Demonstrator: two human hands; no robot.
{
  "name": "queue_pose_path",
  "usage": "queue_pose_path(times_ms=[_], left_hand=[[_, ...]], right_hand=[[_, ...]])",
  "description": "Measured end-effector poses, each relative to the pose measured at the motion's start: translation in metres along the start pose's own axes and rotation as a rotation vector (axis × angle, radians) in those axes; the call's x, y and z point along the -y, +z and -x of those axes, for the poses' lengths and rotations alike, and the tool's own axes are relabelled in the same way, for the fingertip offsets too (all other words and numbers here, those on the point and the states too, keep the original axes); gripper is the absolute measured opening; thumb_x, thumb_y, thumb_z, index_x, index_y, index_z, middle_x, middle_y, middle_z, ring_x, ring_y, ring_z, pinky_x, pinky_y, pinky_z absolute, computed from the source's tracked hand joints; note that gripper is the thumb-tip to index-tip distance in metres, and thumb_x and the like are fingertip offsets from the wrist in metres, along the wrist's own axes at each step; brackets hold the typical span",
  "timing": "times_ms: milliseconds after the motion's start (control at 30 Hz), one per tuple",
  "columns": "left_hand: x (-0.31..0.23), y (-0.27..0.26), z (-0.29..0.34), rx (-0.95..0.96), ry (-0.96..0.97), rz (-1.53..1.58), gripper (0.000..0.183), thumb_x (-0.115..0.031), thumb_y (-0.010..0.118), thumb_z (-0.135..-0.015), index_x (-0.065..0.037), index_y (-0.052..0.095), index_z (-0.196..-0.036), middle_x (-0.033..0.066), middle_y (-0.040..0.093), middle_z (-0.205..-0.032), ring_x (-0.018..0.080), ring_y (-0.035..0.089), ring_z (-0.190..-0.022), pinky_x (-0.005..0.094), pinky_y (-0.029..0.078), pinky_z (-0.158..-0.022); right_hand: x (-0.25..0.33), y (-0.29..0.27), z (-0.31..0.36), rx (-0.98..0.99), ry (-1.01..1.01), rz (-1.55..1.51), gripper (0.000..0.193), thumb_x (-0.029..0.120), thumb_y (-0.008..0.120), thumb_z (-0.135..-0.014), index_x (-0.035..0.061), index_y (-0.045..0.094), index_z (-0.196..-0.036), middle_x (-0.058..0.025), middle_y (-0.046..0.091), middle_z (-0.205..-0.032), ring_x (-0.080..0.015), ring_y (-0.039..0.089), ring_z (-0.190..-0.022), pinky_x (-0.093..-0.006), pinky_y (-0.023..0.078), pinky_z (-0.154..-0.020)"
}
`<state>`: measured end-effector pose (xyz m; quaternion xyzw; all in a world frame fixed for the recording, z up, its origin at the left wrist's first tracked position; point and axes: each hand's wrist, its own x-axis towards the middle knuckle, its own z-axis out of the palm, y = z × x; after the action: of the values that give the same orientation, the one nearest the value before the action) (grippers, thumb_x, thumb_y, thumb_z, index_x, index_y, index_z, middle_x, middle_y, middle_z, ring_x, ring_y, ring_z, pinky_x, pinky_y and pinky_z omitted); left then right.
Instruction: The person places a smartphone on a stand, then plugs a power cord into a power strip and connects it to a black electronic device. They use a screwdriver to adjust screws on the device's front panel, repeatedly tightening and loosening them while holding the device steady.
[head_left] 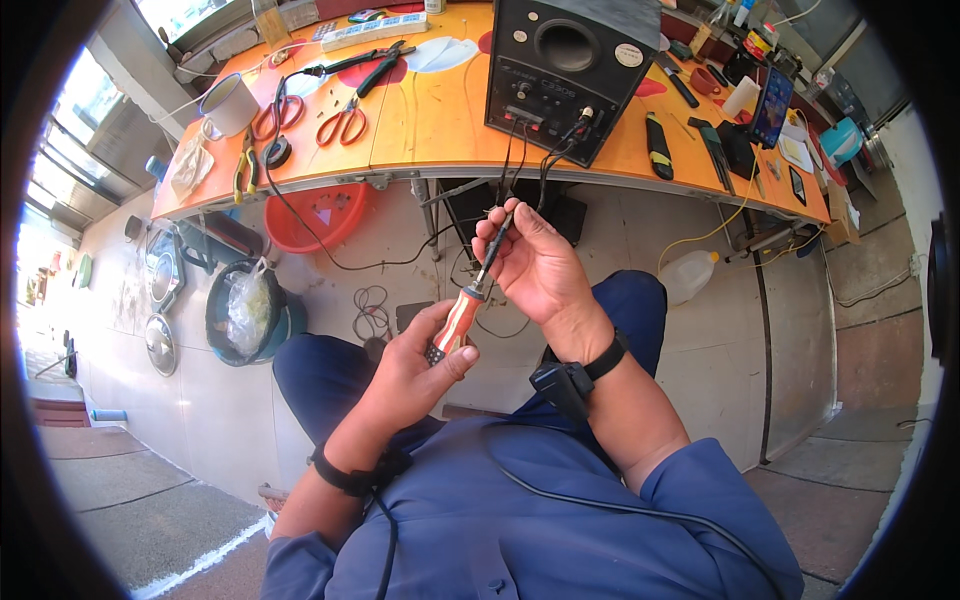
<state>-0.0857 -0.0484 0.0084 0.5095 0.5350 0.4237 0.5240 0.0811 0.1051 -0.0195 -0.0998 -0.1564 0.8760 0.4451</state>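
My left hand (405, 378) is closed around the striped red and cream handle of a screwdriver (458, 322), its shaft angled up and to the right. The fingertips of my right hand (548, 275) pinch a slim black piece (497, 240) at the shaft's far end. Whether that piece is part of the screwdriver or separate, I cannot tell. Both hands are above my lap, in front of the table's near edge. Beyond them a black speaker box (515, 92) stands on the orange table (420, 130), with black cables running down from its back panel.
Red-handled scissors (341, 127), yellow-handled pliers (245, 172), a white mug (229, 105) and a power strip (375, 31) lie left on the table. A utility knife (658, 147) and phone (772, 107) are right. Below are a red basin (335, 225), bucket (280, 322) and jug (688, 275).
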Motion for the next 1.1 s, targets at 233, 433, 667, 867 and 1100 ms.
queue_pose_path(times_ms=[233,433,667,867,1100], left_hand=[[0.004,-0.01,-0.007,0.157,-0.178,0.529,0.058,-0.027,0.063,-0.101,-0.001,0.044,-0.149,0.0148,0.068,-0.102,0.0151,0.062,-0.072,0.0243,0.05,-0.065],[-0.008,-0.022,-0.025,0.112,-0.189,0.529,0.053,-0.028,0.061,-0.103,-0.002,0.049,-0.148,0.01,0.069,-0.1,0.013,0.06,-0.071,0.0246,0.049,-0.067],[-0.03,-0.039,-0.075,-0.025,-0.128,0.305,0.052,-0.028,0.063,-0.102,0.001,0.052,-0.144,0.0065,0.07,-0.096,0.0093,0.059,-0.069,0.0224,0.046,-0.064],[-0.042,-0.056,-0.116,-0.02,-0.101,0.202,0.048,-0.028,0.061,-0.102,0.003,0.056,-0.139,0.0069,0.069,-0.093,0.0093,0.059,-0.078,0.0221,0.048,-0.063],[-0.049,-0.066,-0.141,0.014,-0.101,0.158,0.041,-0.026,0.061,-0.102,0.003,0.06,-0.132,0.0071,0.068,-0.093,0.0101,0.06,-0.083,0.0231,0.048,-0.063]], right_hand=[[-0.006,-0.001,-0.009,-0.036,0.027,-0.008,0.013,0.019,0.064,-0.101,0.0099,0.067,-0.11,-0.0062,0.069,-0.105,-0.0233,0.068,-0.103,-0.0407,0.059,-0.094],[-0.007,0.0,-0.037,-0.096,0.011,0.004,0.014,0.021,0.063,-0.102,0.0082,0.065,-0.108,-0.006,0.07,-0.099,-0.0226,0.07,-0.097,-0.0383,0.061,-0.088],[0.0,0.015,-0.099,-0.138,-0.055,-0.024,0.018,0.024,0.061,-0.103,0.0063,0.064,-0.103,-0.0066,0.068,-0.092,-0.0213,0.069,-0.087,-0.0348,0.061,-0.08],[0.001,0.023,-0.139,-0.255,-0.182,-0.119,0.017,0.022,0.06,-0.104,0.006,0.064,-0.102,-0.0066,0.068,-0.09,-0.0221,0.069,-0.084,-0.0336,0.059,-0.074],[0.006,0.018,-0.16,-0.248,-0.212,-0.215,0.017,0.022,0.06,-0.104,0.0056,0.064,-0.1,-0.0061,0.068,-0.089,-0.0214,0.069,-0.082,-0.0325,0.06,-0.071]])
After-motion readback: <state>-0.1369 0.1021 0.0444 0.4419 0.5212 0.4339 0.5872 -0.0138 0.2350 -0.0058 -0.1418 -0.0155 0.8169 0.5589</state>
